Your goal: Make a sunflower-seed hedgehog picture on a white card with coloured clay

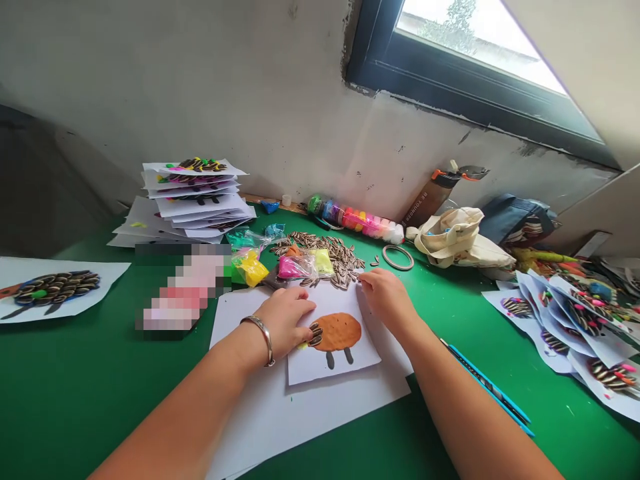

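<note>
1. The orange oval lies on a small white sheet, two dark feet below it and striped seeds at its left end; it is the landmark here.
2. Left hand, wearing a silver bangle: rests at the oval's left end, fingers loosely spread, thumb beside the striped seeds.
3. Right hand: beyond the oval and slightly right, fingertips drawn narrow at the edge of the seed pile; whether they hold a seed, I cannot tell.
4. Under the oval's sheet lies larger white paper, on a smooth green tabletop that reaches well past the oval on both sides.
5. Beyond the oval, the table meets a pale, scuffed wall; above and to the right, a dark-framed window with rough edges lets in daylight and shows foliage.
6. Writing: the brown bottle, leaning beyond and right of the oval, reads "BE YOUNGER".
7. Left of the oval, a pixelated patch is unreadable.
</note>
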The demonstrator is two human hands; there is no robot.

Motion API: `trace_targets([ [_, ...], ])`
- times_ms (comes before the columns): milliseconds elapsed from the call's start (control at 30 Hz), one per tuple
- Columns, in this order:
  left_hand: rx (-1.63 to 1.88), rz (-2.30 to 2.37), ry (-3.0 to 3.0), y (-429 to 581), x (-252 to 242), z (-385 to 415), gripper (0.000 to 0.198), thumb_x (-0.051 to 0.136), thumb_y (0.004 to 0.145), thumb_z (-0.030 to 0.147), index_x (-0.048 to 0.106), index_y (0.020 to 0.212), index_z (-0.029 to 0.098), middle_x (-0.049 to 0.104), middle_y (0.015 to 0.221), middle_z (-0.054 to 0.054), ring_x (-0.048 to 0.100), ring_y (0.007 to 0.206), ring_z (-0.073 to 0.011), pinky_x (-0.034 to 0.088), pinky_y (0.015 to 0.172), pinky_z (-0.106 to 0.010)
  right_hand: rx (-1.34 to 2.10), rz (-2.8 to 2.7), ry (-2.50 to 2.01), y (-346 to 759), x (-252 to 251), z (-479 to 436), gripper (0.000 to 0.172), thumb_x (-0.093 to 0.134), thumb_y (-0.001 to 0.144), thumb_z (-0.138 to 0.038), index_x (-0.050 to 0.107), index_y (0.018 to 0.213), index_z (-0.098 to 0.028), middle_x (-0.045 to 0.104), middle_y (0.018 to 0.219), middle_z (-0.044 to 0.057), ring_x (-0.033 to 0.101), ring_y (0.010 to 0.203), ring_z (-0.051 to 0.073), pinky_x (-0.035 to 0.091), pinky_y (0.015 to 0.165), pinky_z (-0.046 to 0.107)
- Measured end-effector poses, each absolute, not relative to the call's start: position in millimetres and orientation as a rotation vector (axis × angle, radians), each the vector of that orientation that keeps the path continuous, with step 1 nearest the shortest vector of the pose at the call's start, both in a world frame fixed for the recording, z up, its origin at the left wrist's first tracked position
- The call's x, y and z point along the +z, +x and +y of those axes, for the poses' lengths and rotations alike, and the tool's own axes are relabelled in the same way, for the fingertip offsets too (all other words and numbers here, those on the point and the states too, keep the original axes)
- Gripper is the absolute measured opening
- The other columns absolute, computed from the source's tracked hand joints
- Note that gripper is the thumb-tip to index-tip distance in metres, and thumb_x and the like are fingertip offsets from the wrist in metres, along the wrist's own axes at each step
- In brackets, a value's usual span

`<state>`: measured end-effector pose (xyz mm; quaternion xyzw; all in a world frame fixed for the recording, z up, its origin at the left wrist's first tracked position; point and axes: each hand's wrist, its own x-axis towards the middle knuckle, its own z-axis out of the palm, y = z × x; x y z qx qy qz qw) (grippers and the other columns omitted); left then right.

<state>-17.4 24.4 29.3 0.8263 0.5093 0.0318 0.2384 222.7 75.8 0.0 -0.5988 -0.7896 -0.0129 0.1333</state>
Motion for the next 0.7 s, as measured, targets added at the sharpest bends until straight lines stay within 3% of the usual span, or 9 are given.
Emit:
trace_targets([
  [233,0.154,1.328,2.236,-22,30,27,0.031,0.052,0.081,0.043,0.066,0.099,0.021,0.053,0.12,-0.008,0.051,0.104,-0.0275,0.043,0.09,-0.04,-0.137,-2.358,-1.721,221,-13,76,0.025,0.041,0.084,-0.012,0.064,0.075,-0.018,0.057,0.076,0.006,0.048,0.071,0.017,0.03,0.063,0.026],
  [467,0.125,1.363,2.255,-22,25,26,0.033,0.058,0.076,0.035,0.064,0.106,0.023,0.051,0.126,-0.007,0.05,0.108,-0.0281,0.042,0.093,-0.04,-0.175,-2.393,-1.702,221,-15,71,0.022,0.041,0.081,-0.005,0.059,0.076,-0.016,0.053,0.076,0.008,0.045,0.07,0.018,0.031,0.065,0.028],
  [700,0.137,1.378,2.252,-21,27,25,0.034,0.058,0.076,0.035,0.064,0.107,0.023,0.05,0.127,-0.006,0.049,0.105,-0.0275,0.043,0.091,-0.039,-0.071,-2.185,-1.657,222,-1,63,0.021,0.038,0.086,-0.009,0.057,0.089,-0.016,0.054,0.089,0.01,0.049,0.08,0.02,0.037,0.071,0.029],
])
